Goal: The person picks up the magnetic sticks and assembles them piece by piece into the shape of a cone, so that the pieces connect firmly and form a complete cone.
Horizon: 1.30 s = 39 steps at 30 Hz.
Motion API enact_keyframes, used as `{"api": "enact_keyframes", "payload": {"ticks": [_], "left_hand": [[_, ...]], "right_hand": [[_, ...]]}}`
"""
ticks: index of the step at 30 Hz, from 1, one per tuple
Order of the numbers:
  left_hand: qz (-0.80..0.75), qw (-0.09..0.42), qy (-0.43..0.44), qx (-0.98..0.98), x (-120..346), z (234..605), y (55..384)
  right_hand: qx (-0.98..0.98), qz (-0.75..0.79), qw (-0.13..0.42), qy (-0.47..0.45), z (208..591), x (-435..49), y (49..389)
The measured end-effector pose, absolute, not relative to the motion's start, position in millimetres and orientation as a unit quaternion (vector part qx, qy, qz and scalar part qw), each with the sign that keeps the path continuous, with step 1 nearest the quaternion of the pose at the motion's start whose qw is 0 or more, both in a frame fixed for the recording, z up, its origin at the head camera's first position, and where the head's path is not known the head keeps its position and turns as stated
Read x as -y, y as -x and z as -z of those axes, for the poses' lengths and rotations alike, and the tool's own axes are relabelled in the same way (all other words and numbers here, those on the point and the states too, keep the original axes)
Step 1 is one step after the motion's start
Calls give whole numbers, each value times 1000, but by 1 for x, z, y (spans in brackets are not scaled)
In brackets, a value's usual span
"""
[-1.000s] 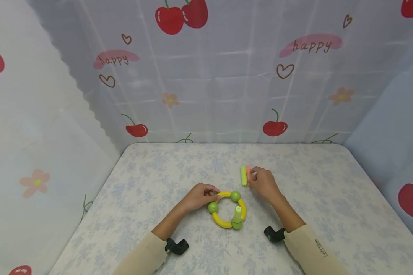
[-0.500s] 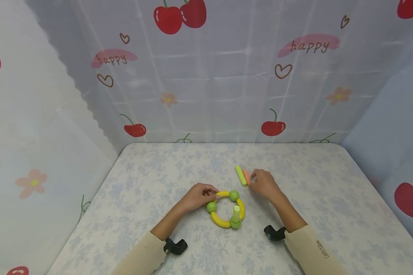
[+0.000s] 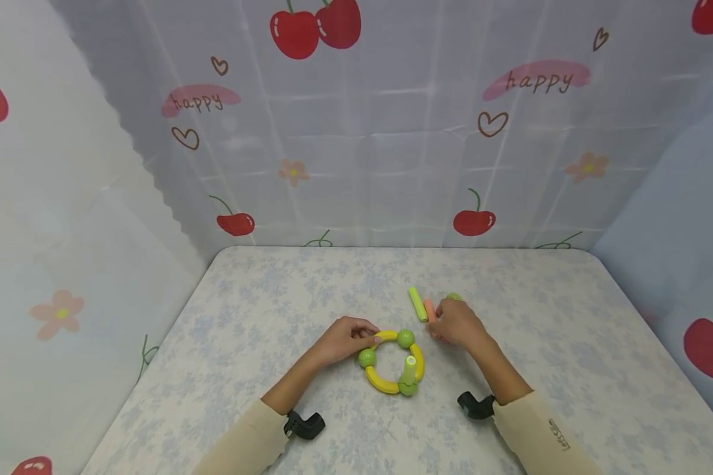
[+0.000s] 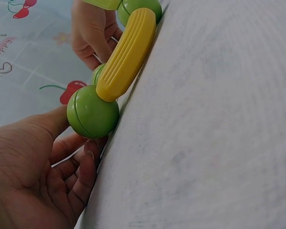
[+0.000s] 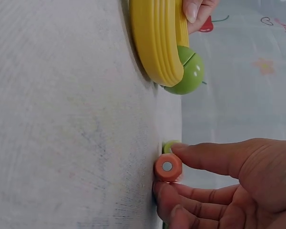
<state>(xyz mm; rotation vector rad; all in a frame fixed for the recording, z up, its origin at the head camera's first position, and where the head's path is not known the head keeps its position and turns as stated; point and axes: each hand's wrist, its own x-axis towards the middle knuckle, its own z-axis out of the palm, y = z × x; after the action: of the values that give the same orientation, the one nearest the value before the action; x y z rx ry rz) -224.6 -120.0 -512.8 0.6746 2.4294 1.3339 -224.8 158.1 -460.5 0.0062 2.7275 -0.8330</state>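
Clock directions are per the head view, 12 = far edge of the table. Your right hand [image 3: 460, 324] has a narrow pinch on the short, orange, plastic-looking rod [image 3: 430, 310]: thumb on one side, finger on the other, gap about the rod's thickness. The rod is at your right hand's 10 o'clock, and at 1 o'clock from the centre of the flat ring of yellow curved bars and glossy green balls [image 3: 383, 384]. Long axis runs roughly 11 to 5, near end toward you. Right hand is the nearer one; left is across at the ring.

Your left hand [image 3: 341, 341] pinches the ring's bar at 11 o'clock, fingers close together.

Rod is at tabletop [image 3: 285, 284] level; can't tell if it's lifted clear. Near end is round with a bevelled rim and a silvery disc in its middle, possibly a magnet. Lime-green straight rod [image 3: 418, 304] lies just beside it on the 10 o'clock side; contact unclear. Another pale-green rod [image 3: 410, 367] stands upright on the ring's 5 o'clock ball. A part-hidden green piece [image 3: 454, 296] shows past your right hand at 12; shape unclear.
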Motion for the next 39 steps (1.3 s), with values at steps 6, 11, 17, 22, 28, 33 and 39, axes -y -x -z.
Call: {"api": "enact_keyframes", "payload": {"ticks": [6,11,17,22,28,33,39], "left_hand": [[-464,147,-233,-842,120,513,224],[-462,143,-230,-844,120,514,225],[-462,142,-230,-845,120,515,225],[-462,142,-229,-845,121,515,226],[-464,141,-228,-844,120,515,227],[-465,143,-229,-843,120,516,227],[-461,144,-227,-846,120,515,227]], "right_hand": [[-942,310,130,12,462,-161,223],[-940,315,130,18,460,-162,222],[-941,315,126,8,454,-161,223],[-930,347,113,29,450,-158,226],[-904,402,60,130,449,-158,226],[-875,434,37,213,449,-159,223],[-850,447,73,270,449,-159,222]]}}
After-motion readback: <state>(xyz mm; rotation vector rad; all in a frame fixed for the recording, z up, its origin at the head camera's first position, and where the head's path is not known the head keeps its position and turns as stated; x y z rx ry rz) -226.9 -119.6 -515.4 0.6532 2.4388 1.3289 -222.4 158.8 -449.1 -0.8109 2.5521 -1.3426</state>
